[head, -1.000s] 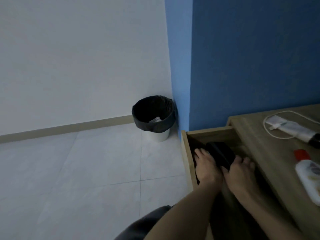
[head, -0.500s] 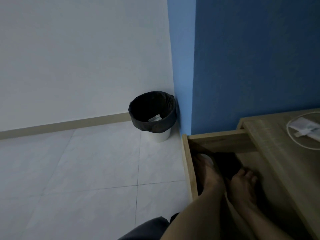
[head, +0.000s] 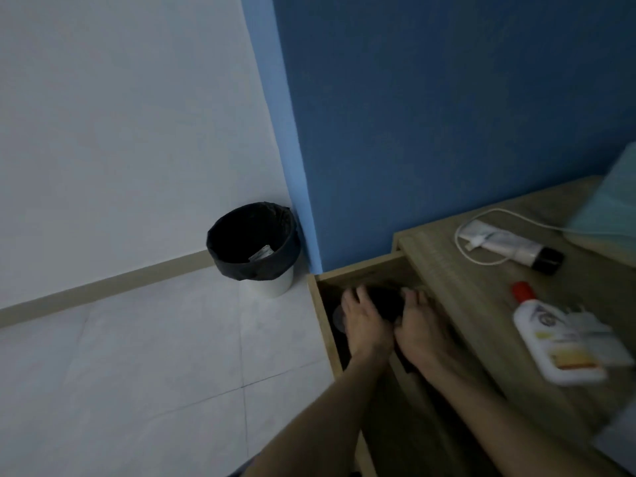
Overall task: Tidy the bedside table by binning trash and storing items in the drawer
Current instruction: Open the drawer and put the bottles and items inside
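Both hands are down inside the open wooden drawer [head: 321, 304] of the light-brown bedside table [head: 481, 297], the left hand [head: 364, 325] and right hand [head: 418, 330] side by side, fingers curled around a dark, flat black object [head: 387, 302] near the drawer's far end (too dim to identify). On the tabletop lie a white tube with a black cap [head: 512, 247] looped by a white cable [head: 463, 247], and a white bottle with a red cap [head: 550, 342]. A round white bin with a black liner [head: 253, 247] stands on the tiled floor in the wall corner.
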Action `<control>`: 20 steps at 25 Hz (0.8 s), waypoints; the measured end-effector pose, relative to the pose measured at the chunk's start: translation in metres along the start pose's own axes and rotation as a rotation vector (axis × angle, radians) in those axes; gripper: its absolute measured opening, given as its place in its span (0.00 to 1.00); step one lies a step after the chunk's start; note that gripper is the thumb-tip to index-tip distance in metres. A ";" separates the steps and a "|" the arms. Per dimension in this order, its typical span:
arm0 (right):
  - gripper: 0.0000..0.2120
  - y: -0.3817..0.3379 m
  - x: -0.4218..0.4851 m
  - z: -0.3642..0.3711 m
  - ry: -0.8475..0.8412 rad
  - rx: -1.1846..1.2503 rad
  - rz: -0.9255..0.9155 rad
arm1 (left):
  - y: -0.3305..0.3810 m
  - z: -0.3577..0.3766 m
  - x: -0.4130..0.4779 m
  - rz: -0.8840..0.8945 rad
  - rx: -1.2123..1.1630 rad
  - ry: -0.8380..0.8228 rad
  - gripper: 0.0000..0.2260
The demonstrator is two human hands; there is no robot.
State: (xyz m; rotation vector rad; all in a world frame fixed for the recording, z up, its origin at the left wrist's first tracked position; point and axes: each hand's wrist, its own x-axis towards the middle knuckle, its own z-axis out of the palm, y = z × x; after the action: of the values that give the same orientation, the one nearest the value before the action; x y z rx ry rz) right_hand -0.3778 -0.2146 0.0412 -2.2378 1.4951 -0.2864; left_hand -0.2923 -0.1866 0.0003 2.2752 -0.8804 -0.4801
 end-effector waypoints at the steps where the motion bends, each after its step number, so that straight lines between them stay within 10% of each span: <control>1: 0.25 0.001 -0.012 -0.020 0.042 0.054 -0.018 | 0.010 0.000 -0.007 0.082 0.016 -0.015 0.22; 5: 0.19 0.025 -0.047 -0.090 0.321 0.134 -0.102 | 0.075 -0.024 -0.057 0.392 -0.073 -0.101 0.20; 8: 0.13 0.085 -0.058 -0.129 0.520 -0.011 0.172 | 0.127 -0.021 -0.101 0.423 -0.089 -0.387 0.23; 20: 0.12 0.150 -0.044 -0.145 0.173 0.125 0.321 | 0.194 0.024 -0.126 0.012 -0.029 -0.445 0.28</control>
State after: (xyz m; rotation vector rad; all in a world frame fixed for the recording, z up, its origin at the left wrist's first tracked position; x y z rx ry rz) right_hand -0.5774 -0.2571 0.1031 -1.8793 1.8420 -0.4665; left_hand -0.4844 -0.2191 0.1280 2.1689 -1.0883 -1.0121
